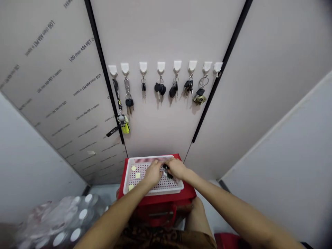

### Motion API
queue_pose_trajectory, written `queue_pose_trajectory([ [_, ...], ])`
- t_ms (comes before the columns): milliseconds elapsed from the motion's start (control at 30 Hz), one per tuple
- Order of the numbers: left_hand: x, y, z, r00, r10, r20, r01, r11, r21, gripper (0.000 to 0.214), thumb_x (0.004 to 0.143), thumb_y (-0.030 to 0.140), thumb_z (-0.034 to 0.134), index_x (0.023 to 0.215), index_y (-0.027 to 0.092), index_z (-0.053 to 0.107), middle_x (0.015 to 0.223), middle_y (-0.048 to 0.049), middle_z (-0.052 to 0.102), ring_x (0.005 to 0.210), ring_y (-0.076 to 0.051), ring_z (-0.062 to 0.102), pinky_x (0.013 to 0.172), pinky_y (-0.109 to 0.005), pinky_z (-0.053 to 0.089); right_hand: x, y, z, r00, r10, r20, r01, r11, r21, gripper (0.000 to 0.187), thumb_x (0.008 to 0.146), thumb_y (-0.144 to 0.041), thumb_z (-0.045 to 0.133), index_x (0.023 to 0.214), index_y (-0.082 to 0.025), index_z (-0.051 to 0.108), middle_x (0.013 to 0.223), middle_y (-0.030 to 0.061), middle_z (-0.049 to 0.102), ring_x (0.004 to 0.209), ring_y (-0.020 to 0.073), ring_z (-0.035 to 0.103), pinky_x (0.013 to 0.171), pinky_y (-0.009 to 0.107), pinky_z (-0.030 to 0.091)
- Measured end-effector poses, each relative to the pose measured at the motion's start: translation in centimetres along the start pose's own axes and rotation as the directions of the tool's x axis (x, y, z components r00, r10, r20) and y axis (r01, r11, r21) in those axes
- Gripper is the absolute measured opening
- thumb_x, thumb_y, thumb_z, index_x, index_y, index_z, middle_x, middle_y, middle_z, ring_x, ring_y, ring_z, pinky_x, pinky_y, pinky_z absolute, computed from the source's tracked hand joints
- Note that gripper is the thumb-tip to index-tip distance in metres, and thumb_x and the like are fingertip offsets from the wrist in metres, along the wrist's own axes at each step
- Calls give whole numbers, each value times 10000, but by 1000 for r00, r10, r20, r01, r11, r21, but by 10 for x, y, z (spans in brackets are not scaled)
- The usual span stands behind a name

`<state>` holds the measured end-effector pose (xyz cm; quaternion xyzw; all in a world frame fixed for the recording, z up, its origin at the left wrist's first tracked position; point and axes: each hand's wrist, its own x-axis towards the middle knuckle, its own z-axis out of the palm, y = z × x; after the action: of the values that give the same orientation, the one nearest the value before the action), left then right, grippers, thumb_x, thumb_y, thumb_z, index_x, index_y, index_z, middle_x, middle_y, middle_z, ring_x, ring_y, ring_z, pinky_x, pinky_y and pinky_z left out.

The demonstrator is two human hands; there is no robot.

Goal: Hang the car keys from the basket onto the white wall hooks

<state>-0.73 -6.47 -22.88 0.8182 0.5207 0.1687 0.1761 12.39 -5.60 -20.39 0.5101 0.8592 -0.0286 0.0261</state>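
- Two bare hands are brought together over the middle of a white perforated plastic tray (155,191), with the left hand (153,174) at 9 o'clock and the right hand (177,168) at 2 o'clock of a dark bunch of keys (166,171).
- The bunch is held above the tray's centre, and both hands are in contact with it or just beside it. Which hand is nearer cannot be told.
- Its long axis is judged to run from about 11 to 5 o'clock, with black key heads seen at both ends and bare metal between. Part of it is hidden by the fingers.
- The fingers of both hands are curled inward and pressed close together, not spread. Whether the keys are truly pinched cannot be told.
- Three small yellow squares (133,168) are laid on the tray's 9 o'clock side, and the tray is seated on a red plastic stool (187,191).
- At 12 o'clock, eight white adhesive hooks (160,67) are fixed in a row to a pale wall panel (155,131), with key sets hung from most of them.
- At 7 o'clock, a plastic-wrapped pack of rolls (62,221) is stacked on the floor, and patterned cloth (160,238) is seen at 6 o'clock.
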Motion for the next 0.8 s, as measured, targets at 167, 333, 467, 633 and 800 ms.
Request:
queue_pose_trajectory([
  [167, 3, -1, 6, 1000, 2, 15, -3, 998, 62, 311, 609, 145, 411, 914, 148, 475, 914, -61, 477, 893, -164, 398, 779, -252, 300, 6, -3, 3, 997, 38, 73, -36, 999, -31, 245, 617, -216, 421, 806, -146, 560, 773, 101, 587, 742, 203, 513, 618, 278, 361],
  [333, 9, -8, 4, 999, -29, -35, 27, 998, -56, 174, 641, 204, 400, 725, 152, 543, 764, -44, 511, 762, -147, 446, 687, -248, 332, 1, 5, -2, 1000, 12, -27, -8, 986, 168, 218, 645, -208, 400, 784, -197, 569, 747, 36, 597, 711, 137, 518, 621, 217, 350],
  [467, 19, -11, -3, 999, -42, 7, 43, 969, -242, 167, 641, 198, 384, 650, 143, 541, 625, -10, 519, 623, -117, 456, 593, -228, 340, -3, 14, -16, 983, 36, -182, 37, 923, 382, 220, 636, -149, 388, 719, -181, 589, 726, 24, 589, 660, 101, 507, 613, 190, 348],
  [633, 30, 5, -23, 991, -132, 0, 106, 794, -598, 222, 664, 220, 354, 762, 124, 529, 669, -22, 543, 615, -104, 468, 566, -213, 344, -7, 23, -48, 967, 199, -159, -47, 754, 655, 181, 621, -243, 435, 634, -134, 578, 533, 6, 545, 494, 84, 464, 486, 187, 346],
  [800, 36, 42, -51, 996, -35, 83, 89, 521, -849, 242, 674, 240, 376, 840, 127, 512, 760, -35, 551, 671, -96, 483, 559, -191, 350, -13, 30, -85, 938, 328, -110, -38, 415, 909, 161, 581, -279, 490, 600, -123, 522, 445, -42, 476, 396, 48, 421, 428, 178, 346],
])
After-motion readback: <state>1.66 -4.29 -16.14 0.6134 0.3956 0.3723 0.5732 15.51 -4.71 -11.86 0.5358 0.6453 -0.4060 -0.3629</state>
